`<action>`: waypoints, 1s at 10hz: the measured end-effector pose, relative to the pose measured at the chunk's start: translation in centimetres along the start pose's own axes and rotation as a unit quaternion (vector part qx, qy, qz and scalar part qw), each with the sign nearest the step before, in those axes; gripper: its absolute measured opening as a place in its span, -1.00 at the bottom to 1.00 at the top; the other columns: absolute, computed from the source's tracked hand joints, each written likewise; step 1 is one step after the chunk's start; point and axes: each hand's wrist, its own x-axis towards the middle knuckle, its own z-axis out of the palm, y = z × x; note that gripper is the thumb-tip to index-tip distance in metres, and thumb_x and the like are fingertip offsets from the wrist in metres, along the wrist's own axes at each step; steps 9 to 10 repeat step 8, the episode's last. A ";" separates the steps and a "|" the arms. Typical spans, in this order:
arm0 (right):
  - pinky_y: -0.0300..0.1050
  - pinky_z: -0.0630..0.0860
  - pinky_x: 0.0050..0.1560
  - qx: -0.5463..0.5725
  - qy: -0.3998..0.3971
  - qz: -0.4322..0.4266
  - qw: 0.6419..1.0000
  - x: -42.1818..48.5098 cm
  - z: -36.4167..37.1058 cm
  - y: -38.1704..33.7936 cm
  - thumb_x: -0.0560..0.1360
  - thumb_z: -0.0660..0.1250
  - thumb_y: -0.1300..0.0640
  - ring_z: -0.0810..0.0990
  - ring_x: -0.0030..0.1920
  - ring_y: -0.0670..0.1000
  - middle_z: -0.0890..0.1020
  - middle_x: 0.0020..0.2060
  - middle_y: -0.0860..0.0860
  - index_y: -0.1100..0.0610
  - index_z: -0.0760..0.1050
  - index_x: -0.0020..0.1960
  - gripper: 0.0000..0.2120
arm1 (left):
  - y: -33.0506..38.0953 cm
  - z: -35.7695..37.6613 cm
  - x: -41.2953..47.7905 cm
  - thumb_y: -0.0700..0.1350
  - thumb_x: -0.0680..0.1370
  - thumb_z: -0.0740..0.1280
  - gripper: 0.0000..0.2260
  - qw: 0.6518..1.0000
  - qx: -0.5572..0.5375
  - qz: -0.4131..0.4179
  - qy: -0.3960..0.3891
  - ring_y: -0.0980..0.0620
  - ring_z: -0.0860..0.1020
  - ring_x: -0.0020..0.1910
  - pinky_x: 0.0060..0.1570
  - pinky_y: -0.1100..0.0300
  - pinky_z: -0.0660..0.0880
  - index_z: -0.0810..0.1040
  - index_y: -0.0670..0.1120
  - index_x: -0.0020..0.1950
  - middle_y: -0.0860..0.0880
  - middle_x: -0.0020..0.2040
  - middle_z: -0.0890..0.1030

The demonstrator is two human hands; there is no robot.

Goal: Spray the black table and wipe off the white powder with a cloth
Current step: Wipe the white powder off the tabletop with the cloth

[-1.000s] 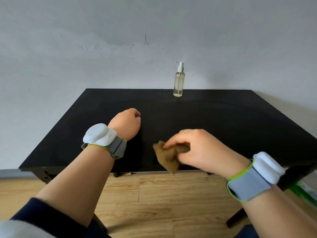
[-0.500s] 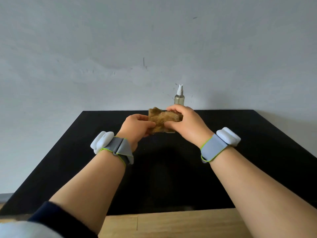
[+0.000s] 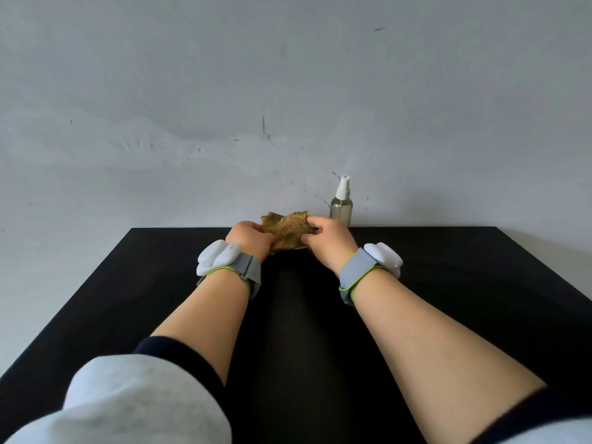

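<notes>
Closest to the camera, a grey sleeve with a dark blue cuff covers the left arm, and both bare forearms stretch forward over the black table. Each wrist carries a grey band with a white device: the left wristband and the right wristband. Further on, near the far edge of the table, the left hand and the right hand hold the brown cloth between them. The fingers of both hands are curled onto it: the left grips its left side and the right pinches its right side. The cloth is crumpled and partly raised. Its lower part is close to the table top, but I cannot tell if it touches. Just beside the right hand, on its right, the spray bottle stands upright at the far edge, in front of the pale wall. I cannot make out any white powder on the dark surface from this view.

I judge that the step in hand is to open the cloth and set it down for wiping. To do it well, the person should pull the two sides apart until the cloth lies flat. Then they should press it with the whole palm and draw it toward the near edge in overlapping strokes, so that powder is gathered and not pushed around. The right hand should pass well clear of the bottle, which looks easy to tip.
</notes>
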 end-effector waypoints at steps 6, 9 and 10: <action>0.15 0.46 0.20 -0.370 -0.064 -0.046 0.926 0.2 0.9 0.8 0.49 0.12 0.26 0.43 0.24 0.28 0.40 0.23 0.17 -0.04 0.22 0.48 -0.42 | -0.4 1.2 1.2 -0.04 0.59 0.15 -0.67 0.952 0.279 0.115 -0.044 -0.19 0.54 0.11 0.16 0.01 0.48 0.51 0.08 0.32 -0.12 0.27 0.38; -0.10 0.30 -0.34 -0.268 0.027 -0.069 0.961 -1.6 -1.3 0.4 0.59 0.17 -0.04 0.52 -0.25 0.15 0.51 -0.29 0.05 0.13 0.47 -0.24 -0.66 | 0.4 0.1 -1.5 0.04 0.54 0.23 -0.64 0.969 0.218 0.110 -0.027 -0.18 0.56 0.09 0.13 0.07 0.49 0.50 0.03 0.32 -0.13 0.27 0.44; -0.10 0.30 -0.34 -0.268 0.027 -0.069 0.961 -1.6 -1.3 0.4 0.59 0.17 -0.04 0.52 -0.25 0.15 0.51 -0.29 0.05 0.13 0.47 -0.24 -0.66 | 0.4 0.1 -1.5 0.04 0.54 0.23 -0.64 0.969 0.218 0.110 -0.027 -0.18 0.56 0.09 0.13 0.07 0.49 0.50 0.03 0.32 -0.13 0.27 0.44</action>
